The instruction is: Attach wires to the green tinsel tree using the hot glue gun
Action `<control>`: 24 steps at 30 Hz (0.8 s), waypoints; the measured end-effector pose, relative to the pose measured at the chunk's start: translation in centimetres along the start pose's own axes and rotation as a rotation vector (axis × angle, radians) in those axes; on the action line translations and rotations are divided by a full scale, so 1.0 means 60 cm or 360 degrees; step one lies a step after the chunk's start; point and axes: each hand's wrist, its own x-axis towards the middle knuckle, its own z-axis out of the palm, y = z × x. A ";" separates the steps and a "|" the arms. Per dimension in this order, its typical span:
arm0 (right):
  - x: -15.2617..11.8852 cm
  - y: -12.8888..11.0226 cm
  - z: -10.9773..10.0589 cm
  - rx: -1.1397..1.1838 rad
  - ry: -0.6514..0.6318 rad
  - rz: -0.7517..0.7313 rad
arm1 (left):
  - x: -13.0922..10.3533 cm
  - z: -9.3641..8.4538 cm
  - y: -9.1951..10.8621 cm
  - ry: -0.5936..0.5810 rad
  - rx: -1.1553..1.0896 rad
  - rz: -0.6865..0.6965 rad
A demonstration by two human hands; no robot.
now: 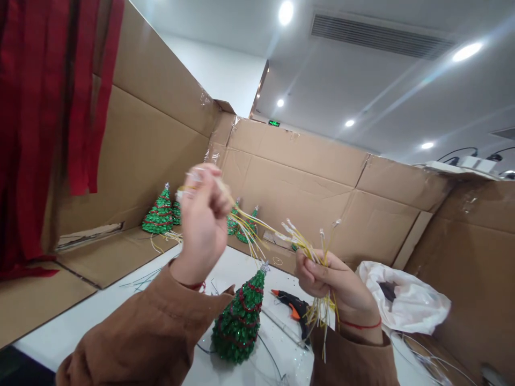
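Beyond, green sign (pixel 274 123), lettering too small, wires (pixel 321 309) in right grip (pixel 336 274)

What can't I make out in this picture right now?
All in the head view:
- Left hand: blurred, so exact finger placement is unclear.
- Wires: middle hidden by the right hand.
- Glue gun: handle partly hidden by dangling wires.
- White bag: contents mostly hidden by its folds.
- Green sign: lettering too small.

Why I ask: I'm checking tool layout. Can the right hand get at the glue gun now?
Probably yes, once emptied: the glue gun seems close below the right hand, but that hand holds a wire bundle whose hanging ends partly cover the gun in view.
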 end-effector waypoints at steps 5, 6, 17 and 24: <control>-0.018 -0.002 -0.019 0.0186 0.0199 -0.0128 | 0.037 -0.022 0.037 0.0382 -0.0199 0.0411; -0.020 -0.003 -0.020 0.0216 0.0200 -0.0157 | 0.037 -0.021 0.040 0.0287 -0.0182 0.0412; 0.001 0.001 0.006 0.0394 -0.0160 -0.0187 | -0.059 0.045 0.000 -0.0739 0.0045 -0.0538; 0.004 0.003 0.009 0.0385 -0.0132 -0.0120 | -0.058 0.044 -0.009 -0.0652 0.0056 -0.0520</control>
